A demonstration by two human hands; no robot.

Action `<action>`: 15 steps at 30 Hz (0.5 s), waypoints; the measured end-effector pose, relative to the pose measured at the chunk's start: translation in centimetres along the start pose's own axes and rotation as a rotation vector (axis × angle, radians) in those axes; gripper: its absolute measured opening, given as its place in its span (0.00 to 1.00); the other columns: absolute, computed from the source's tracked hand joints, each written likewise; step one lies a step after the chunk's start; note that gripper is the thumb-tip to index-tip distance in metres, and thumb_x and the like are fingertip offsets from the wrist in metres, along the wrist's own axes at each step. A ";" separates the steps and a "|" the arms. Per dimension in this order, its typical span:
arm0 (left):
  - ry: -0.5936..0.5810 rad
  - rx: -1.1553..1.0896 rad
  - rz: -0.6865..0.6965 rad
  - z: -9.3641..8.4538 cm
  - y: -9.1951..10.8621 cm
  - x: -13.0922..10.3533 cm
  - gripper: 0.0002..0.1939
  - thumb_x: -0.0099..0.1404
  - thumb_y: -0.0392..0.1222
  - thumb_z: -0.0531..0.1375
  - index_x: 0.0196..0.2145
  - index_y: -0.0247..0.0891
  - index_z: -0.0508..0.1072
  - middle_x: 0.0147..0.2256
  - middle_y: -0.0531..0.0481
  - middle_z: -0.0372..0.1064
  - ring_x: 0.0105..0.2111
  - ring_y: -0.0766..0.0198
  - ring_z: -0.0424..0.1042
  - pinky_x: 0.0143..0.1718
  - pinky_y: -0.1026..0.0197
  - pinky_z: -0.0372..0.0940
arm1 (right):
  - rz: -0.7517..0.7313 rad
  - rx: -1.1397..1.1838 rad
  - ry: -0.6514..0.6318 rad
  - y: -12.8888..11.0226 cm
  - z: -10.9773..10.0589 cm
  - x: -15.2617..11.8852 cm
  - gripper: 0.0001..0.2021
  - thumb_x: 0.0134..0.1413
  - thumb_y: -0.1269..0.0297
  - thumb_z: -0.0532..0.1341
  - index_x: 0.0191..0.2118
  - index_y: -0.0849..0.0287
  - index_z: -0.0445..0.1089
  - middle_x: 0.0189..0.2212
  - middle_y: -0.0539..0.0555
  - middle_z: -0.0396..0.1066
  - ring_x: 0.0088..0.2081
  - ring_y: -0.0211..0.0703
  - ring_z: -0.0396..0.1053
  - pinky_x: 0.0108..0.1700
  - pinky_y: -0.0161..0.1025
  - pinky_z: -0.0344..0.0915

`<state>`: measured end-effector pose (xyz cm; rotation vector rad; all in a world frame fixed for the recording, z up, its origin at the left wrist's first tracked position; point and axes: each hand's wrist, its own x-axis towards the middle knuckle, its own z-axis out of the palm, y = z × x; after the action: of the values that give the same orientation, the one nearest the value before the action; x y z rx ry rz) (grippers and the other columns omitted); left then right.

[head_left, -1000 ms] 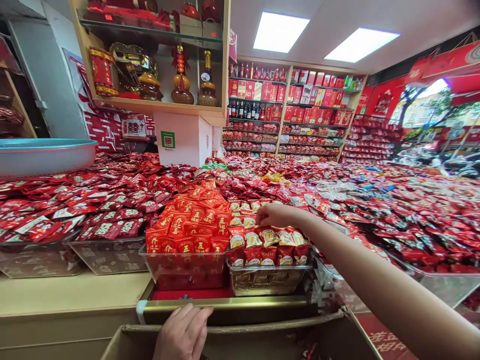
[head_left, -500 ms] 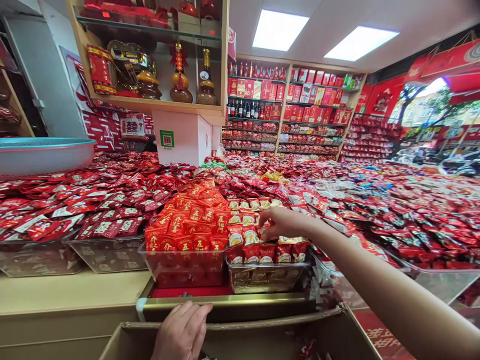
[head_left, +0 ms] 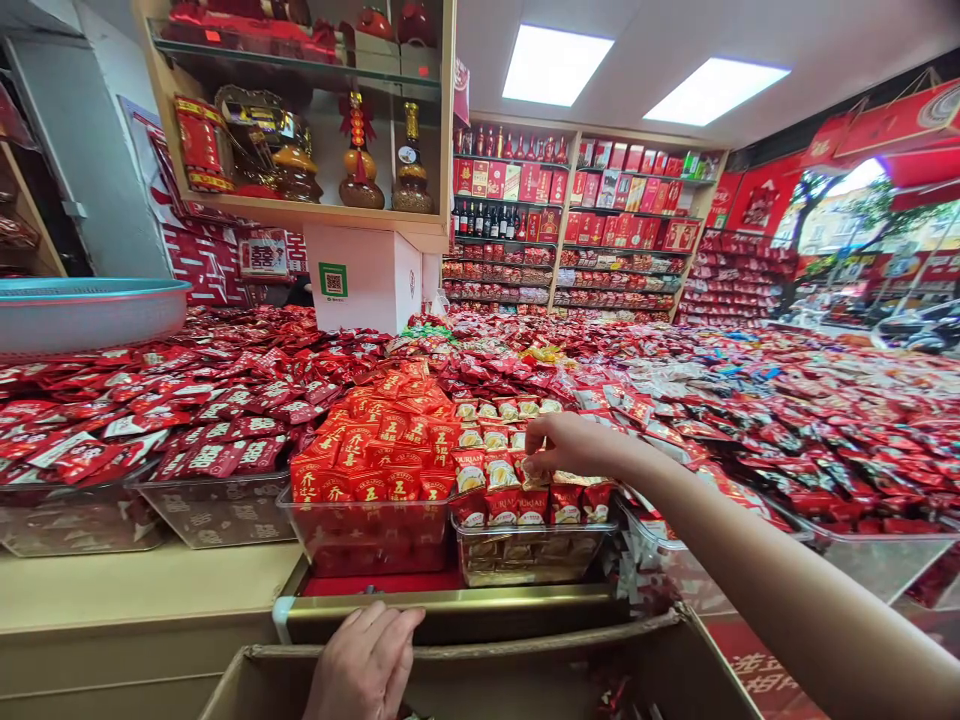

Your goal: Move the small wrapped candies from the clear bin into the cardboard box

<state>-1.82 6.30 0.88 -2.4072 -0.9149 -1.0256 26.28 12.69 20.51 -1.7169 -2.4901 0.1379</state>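
The right hand (head_left: 566, 443) is reaching over a clear tray (head_left: 534, 552) of durian candy packets (head_left: 501, 474), fingers curled down and touching the top row; whether they are pinching one cannot be told. The left hand (head_left: 365, 662) is lying flat, fingers loose, on the rim of a cardboard box (head_left: 480, 668). The packets are heaped high, so a nudge could be sending the front row over the edge. "DURIAN" is readable on them.

Near edge: cardboard box (head_left: 525, 665), left hand (head_left: 365, 665) on its rim.
Behind box: two clear bins (head_left: 375, 530) side by side on the bench (head_left: 135, 585).
Right bin: packets (head_left: 525, 500) in rows, right hand (head_left: 566, 445) on them.
Far left: basin (head_left: 86, 310) above packets.
Rear: shelves (head_left: 570, 230).
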 end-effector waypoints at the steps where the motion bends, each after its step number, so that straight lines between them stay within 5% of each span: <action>1: 0.003 -0.001 -0.004 0.0 0.0 0.0 0.11 0.60 0.32 0.48 0.37 0.37 0.68 0.27 0.50 0.71 0.27 0.64 0.70 0.32 0.62 0.63 | 0.010 -0.015 0.021 0.0 0.0 -0.2 0.09 0.43 0.60 0.58 0.30 0.58 0.69 0.29 0.52 0.71 0.29 0.39 0.65 0.26 0.32 0.54; 9: -0.002 0.007 0.002 0.1 -0.1 -0.1 0.12 0.60 0.32 0.48 0.38 0.36 0.68 0.27 0.50 0.72 0.27 0.64 0.70 0.32 0.61 0.63 | 0.001 -0.010 -0.003 0.7 0.1 -0.4 0.10 0.45 0.60 0.57 0.33 0.58 0.70 0.30 0.53 0.72 0.31 0.41 0.66 0.28 0.33 0.55; 13: -0.014 0.009 -0.007 0.1 -0.1 -0.2 0.11 0.60 0.32 0.48 0.38 0.37 0.67 0.26 0.50 0.71 0.26 0.64 0.69 0.31 0.61 0.62 | -0.048 0.116 0.072 -1.9 0.1 -3.2 0.09 0.48 0.61 0.54 0.32 0.58 0.69 0.29 0.52 0.72 0.30 0.39 0.66 0.30 0.33 0.57; 15: -0.016 0.010 -0.009 0.1 0.0 -0.1 0.11 0.60 0.33 0.48 0.38 0.37 0.67 0.25 0.50 0.70 0.26 0.64 0.68 0.31 0.61 0.62 | -0.197 0.298 -0.058 -4.1 1.6 -5.4 0.09 0.50 0.61 0.53 0.33 0.55 0.69 0.29 0.48 0.72 0.30 0.36 0.67 0.30 0.30 0.59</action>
<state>-1.85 6.31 0.72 -2.4089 -0.9344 -1.0043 24.17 6.14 19.22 -1.3636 -2.5065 0.5175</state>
